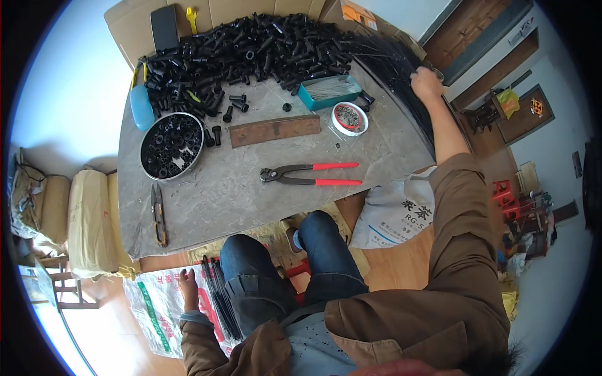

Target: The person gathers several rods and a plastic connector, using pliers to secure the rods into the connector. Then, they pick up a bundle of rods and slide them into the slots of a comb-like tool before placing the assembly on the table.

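My right hand [427, 84] reaches over the table's far right side, at the end of a bundle of long thin black rods [401, 81]. Its fingers are curled closed; what they hold is hidden. Low on the left, my left hand [187, 283] hangs with fingers apart and nothing visible in it. Beside it, more black rods [219, 297] lie on a printed plastic sack [147, 307]. Red-handled pincers [313, 175] rest on the grey table [219, 207], below a flat rusty metal bar [274, 130].
A heap of black tubular parts [251, 50] fills the table's back. Nearby are a round tray of small black rings [172, 147], a teal box of thin pins [329, 91], a white tub of small bits [350, 119] and snips [158, 215]. A white sack [395, 210] stands below the right edge.
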Demonstrator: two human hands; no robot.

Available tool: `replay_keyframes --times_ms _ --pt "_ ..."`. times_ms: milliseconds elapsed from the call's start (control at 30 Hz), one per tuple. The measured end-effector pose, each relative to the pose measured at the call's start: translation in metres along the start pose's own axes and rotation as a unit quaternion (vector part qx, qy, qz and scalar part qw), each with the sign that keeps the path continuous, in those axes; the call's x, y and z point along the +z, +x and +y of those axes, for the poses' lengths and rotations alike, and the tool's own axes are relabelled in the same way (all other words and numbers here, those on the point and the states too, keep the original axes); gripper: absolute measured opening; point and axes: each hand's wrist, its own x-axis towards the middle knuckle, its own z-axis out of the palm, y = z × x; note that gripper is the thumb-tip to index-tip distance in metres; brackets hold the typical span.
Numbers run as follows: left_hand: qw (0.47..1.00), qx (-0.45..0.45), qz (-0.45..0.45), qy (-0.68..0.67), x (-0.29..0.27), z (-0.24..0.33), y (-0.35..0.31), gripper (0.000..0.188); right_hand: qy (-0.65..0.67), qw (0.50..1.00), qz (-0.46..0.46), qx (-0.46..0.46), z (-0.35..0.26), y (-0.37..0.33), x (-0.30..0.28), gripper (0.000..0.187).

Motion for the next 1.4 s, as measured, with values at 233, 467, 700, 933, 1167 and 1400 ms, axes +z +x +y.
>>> replay_keyframes --times_ms 233,467,700,933,1167,1400 --pt "0.967 0.044 -0.205 -0.145 -0.042 0.115 -0.061 0.037 0.293 0.944 -0.13 0.075 0.073 0.045 -0.059 0.034" --pt "0.745 0.329 -0.54 -0.213 -0.11 0.369 -0.194 0.047 0.142 0.926 0.231 -0.262 0.004 -0.067 -0.181 0.026" --pt "0.675 0.283 -0.479 -0.485 -0.072 0.545 -0.292 0.063 0.262 0.854 0.112 -0.436 -0.06 -0.214 -0.206 0.018" --pt "0.728 0.319 -0.225 -0.563 -0.07 0.571 -0.259 0.041 0.5 0.791 -0.046 -0.35 -0.098 -0.267 -0.136 0.022" --pt "0.68 0.483 -0.106 -0.541 -0.17 0.613 -0.249 0.036 0.677 0.596 -0.286 -0.324 -0.163 -0.278 -0.155 0.021" --pt "0.772 0.363 -0.178 -0.491 -0.142 0.584 -0.193 0.03 0.687 0.605 -0.243 -0.321 -0.217 -0.282 -0.049 0.025"
